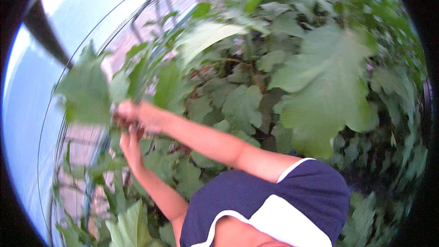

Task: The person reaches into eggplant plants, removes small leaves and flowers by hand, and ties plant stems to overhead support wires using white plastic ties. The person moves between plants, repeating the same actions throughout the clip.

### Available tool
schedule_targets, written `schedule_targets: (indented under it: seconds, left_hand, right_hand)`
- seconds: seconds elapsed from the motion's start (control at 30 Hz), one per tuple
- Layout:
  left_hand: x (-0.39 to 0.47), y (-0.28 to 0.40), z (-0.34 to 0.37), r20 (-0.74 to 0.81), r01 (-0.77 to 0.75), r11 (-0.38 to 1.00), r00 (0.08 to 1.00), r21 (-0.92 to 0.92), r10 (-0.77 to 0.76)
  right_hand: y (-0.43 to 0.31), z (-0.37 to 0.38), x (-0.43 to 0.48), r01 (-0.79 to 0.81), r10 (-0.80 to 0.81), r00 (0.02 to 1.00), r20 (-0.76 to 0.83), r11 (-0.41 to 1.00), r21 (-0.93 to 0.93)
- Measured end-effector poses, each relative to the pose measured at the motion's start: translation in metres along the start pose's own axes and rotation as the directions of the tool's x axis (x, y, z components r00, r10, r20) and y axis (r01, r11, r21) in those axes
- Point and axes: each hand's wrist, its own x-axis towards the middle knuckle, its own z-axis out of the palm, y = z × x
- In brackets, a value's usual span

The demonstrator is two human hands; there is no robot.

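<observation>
Both my arms reach to the left into tall, broad-leaved plants that look like eggplant, and the hands meet close together. My right hand (pixel 139 115) is curled near the base of a large lobed leaf (pixel 85 91), above my left hand (pixel 131 144). The left hand points upward, its fingertips at a small dark reddish patch just under the right hand. Motion blur hides what lies between the fingers, so I cannot tell whether either hand grips a stem.
A very large leaf (pixel 319 89) hangs to the right, with denser foliage (pixel 236 103) in the middle. Small purple flowers (pixel 239 42) show among the leaves. Metal tubes (pixel 151 3), thin wires and pale plastic sheeting (pixel 31 85) run along the left side.
</observation>
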Motion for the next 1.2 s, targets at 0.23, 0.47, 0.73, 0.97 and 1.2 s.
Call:
schedule_targets:
  seconds: [0.23, 0.47, 0.73, 0.97, 1.2]
  left_hand:
    - [-0.009, -0.039, -0.013, -0.027, -0.033, 0.932, 0.999, -0.361, 0.024]
    - [0.019, -0.067, 0.001, -0.278, -0.250, 0.968, 0.928, 0.030, 0.248]
    - [0.012, -0.058, 0.133, -0.673, -0.003, 0.733, 0.394, 0.680, 0.626]
    - [-0.101, 0.020, 0.406, 0.082, -0.360, 0.906, 0.919, -0.222, 0.386]
    - [-0.124, 0.165, 0.553, 0.535, -0.051, 0.793, 0.712, -0.607, 0.455]
  right_hand:
    - [0.002, 0.047, 0.034, 0.416, -0.243, 0.867, 0.435, 0.833, -0.364]
    - [-0.001, 0.127, 0.076, 0.580, -0.773, 0.534, 0.342, 0.041, -0.814]
    - [-0.046, -0.012, -0.149, 0.792, -0.597, 0.445, 0.667, -0.084, -0.604]
    - [-0.124, -0.187, -0.394, -0.205, -0.256, 0.903, -0.345, 0.448, -0.870]
    - [-0.271, -0.226, -0.471, -0.520, -0.691, 0.347, -0.634, 0.421, -0.743]
